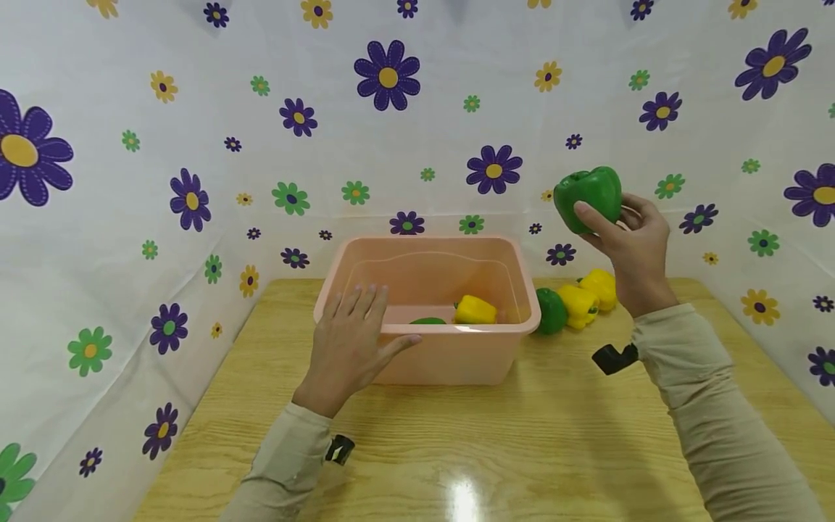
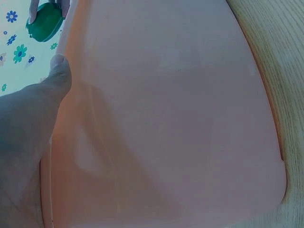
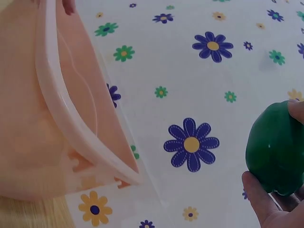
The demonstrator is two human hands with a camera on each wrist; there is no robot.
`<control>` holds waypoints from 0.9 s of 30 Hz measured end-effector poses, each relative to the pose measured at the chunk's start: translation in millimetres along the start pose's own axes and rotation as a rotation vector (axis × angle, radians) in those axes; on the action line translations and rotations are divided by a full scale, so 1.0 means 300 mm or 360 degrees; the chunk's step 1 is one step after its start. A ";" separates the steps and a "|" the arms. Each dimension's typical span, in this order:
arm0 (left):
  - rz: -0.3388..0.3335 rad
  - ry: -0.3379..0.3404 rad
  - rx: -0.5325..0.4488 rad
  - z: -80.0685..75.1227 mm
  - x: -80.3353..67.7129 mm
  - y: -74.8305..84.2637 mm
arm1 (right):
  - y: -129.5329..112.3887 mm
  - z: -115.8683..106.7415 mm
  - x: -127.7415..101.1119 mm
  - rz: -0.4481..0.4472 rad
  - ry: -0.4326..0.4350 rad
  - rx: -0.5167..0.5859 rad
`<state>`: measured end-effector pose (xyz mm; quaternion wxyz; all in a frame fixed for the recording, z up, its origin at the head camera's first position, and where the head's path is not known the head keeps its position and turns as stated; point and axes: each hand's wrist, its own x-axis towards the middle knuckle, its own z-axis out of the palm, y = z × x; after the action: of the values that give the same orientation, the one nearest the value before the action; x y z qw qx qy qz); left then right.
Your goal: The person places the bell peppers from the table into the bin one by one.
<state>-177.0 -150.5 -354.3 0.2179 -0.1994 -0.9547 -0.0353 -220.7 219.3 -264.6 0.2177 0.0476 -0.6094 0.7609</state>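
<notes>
A green bell pepper (image 1: 599,190) is held up in my right hand (image 1: 638,250), above and to the right of the pink plastic bin (image 1: 443,359). Thumb and fingers grip its side, as the right wrist view also shows with the green pepper (image 3: 273,149). My left hand (image 1: 346,348) lies over the bin's near left rim, fingers straight and thumb stretched along the edge. Inside the bin are a yellow bell pepper (image 1: 476,310) and a green item (image 1: 428,320), mostly hidden by the front wall.
Right of the bin, another green bell pepper (image 1: 550,312) sits beside a yellow one (image 1: 577,305) and a second yellow one (image 1: 601,288). Everything stands on a wooden table (image 1: 417,449). Behind it hangs a white flowered sheet (image 1: 443,130), which also covers the sides.
</notes>
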 end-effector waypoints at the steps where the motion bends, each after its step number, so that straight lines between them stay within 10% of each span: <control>1: -0.0005 -0.0009 0.0000 -0.001 0.000 -0.001 | 0.001 0.008 -0.004 0.0002 -0.0014 -0.0012; 27: -0.0002 -0.0019 0.0001 0.005 0.001 -0.002 | 0.090 0.150 -0.104 0.0065 -0.0297 -0.0270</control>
<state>-178.0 -150.6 -355.5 0.2123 -0.1988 -0.9562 -0.0339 -211.8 163.8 -288.2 0.1478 0.0870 -0.6900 0.7032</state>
